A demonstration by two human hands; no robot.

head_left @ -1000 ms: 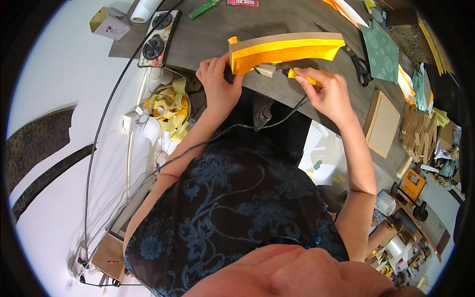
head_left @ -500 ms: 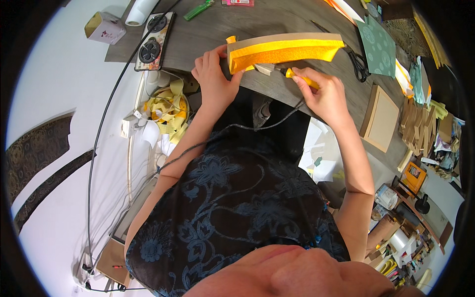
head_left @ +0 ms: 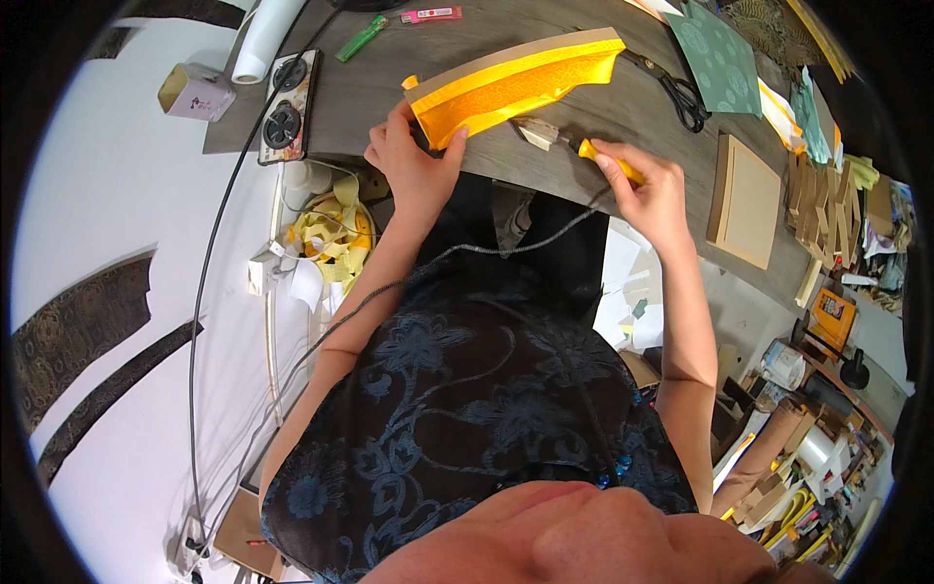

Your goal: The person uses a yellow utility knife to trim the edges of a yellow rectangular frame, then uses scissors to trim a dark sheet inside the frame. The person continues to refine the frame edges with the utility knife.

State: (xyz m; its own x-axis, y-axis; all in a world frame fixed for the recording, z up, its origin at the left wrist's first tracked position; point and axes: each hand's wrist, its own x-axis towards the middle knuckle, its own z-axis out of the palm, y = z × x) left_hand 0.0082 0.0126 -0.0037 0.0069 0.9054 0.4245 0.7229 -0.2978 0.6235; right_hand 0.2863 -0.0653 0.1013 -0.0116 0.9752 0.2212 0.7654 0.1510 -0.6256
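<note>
My left hand (head_left: 418, 165) grips the left end of a shallow cardboard box side (head_left: 525, 60) covered with shiny golden-yellow fabric. The piece tilts up toward the right over the grey table, and a loose flap of fabric (head_left: 516, 95) hangs along its near side. In my right hand (head_left: 650, 195) is a corded iron (head_left: 589, 150) with a yellow handle and a broad, pale flat tip. Its tip is just below the flap, apart from it as far as I can see. A grey cord (head_left: 530, 245) runs from the handle across my lap toward the left.
Black scissors (head_left: 686, 102) and a green patterned sheet (head_left: 718, 63) lie right of the box side. A tan tray-like board (head_left: 747, 201) is farther right. A phone-like panel (head_left: 289, 109), green cutter (head_left: 362, 39) and white roll (head_left: 258, 49) lie left. Scraps fill a bin (head_left: 336, 234).
The right hand with the iron has drawn slightly right, its tip away from the fabric. The box side now slants more, its left end lower, and the view has shifted.
</note>
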